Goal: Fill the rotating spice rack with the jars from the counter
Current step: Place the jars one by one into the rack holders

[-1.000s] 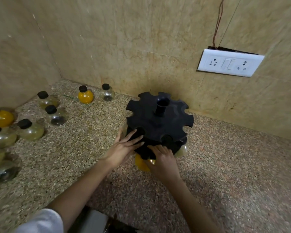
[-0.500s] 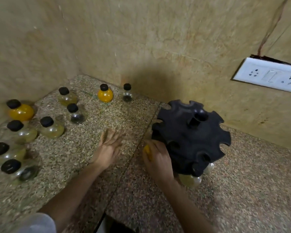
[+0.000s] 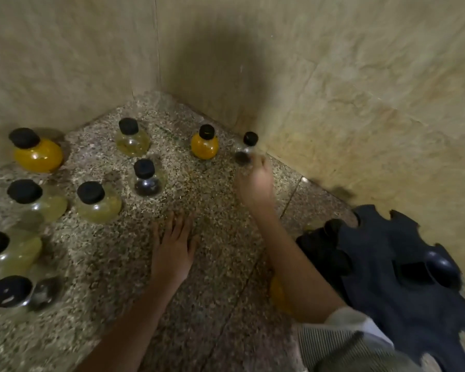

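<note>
The black notched spice rack point(image 3: 387, 264) stands at the lower right, and an orange jar point(image 3: 277, 294) shows under its rim behind my right forearm. Several black-capped jars stand on the counter to the left, among them an orange jar point(image 3: 204, 146), a dark-filled jar point(image 3: 147, 181) and a small dark-filled jar point(image 3: 245, 151) by the wall corner. My right hand point(image 3: 255, 186) is stretched out to that small jar, its blurred fingertips at the jar's body; whether they hold it is unclear. Flat on the counter lies my left hand point(image 3: 173, 248), fingers straight.
Tiled walls meet in a corner just behind the jars. More jars, pale yellow point(image 3: 97, 202) and a large orange one point(image 3: 38, 154), crowd the left side of the speckled stone counter point(image 3: 212, 264). The rack's edge runs out of view at right.
My right hand left the rack and reached forward-left to the small dark jar. My left hand settled flat on the counter. The view swung left, so the rack now sits at lower right.
</note>
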